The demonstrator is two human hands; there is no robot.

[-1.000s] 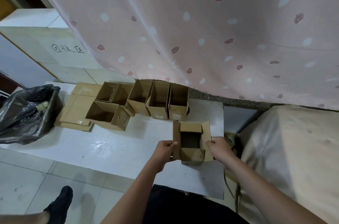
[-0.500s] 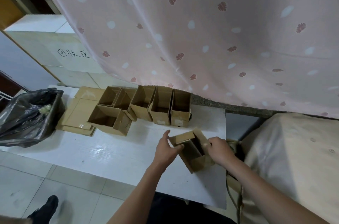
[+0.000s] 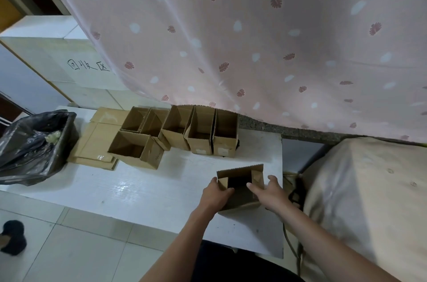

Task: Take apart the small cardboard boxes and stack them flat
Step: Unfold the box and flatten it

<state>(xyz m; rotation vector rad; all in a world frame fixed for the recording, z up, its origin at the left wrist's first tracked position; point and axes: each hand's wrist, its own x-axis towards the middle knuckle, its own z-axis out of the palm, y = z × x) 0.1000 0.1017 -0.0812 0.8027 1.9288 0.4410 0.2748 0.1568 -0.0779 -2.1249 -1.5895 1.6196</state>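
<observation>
a pink translucent curtain with a printed leaf pattern (image 3: 254, 39) hangs over the back of a white, faintly ribbed rectangular table top (image 3: 138, 189), with a beige cloth-covered bulk (image 3: 369, 201) at the person's right and a bin lined with a crinkled black plastic bag (image 3: 32, 145) at the left edge; beside the bin lies the flat pile of brown corrugated cardboard sheets (image 3: 94, 143), and just right of it stand six open brown cardboard boxes (image 3: 182, 131), five in a row under the curtain hem and one set in front, their matt walls upright and mouths up; near the table's front right corner, well apart from that pile, sits the small brown cardboard box being worked on (image 3: 240, 187), its dark opening turned toward the wearer and its flaps standing up at the far side; the left hand (image 3: 215, 194) grips its left wall, fingers curled on the edge, while the right hand (image 3: 270, 194) has its thumb pressed at the opening's right edge and its fingers spread around the right wall; the box lies directly between the two hands, equally close to both, so collapsing it looks to turn on pushing the opposite walls sideways; the flat pile then lies away to the left, nearer the left hand.
</observation>
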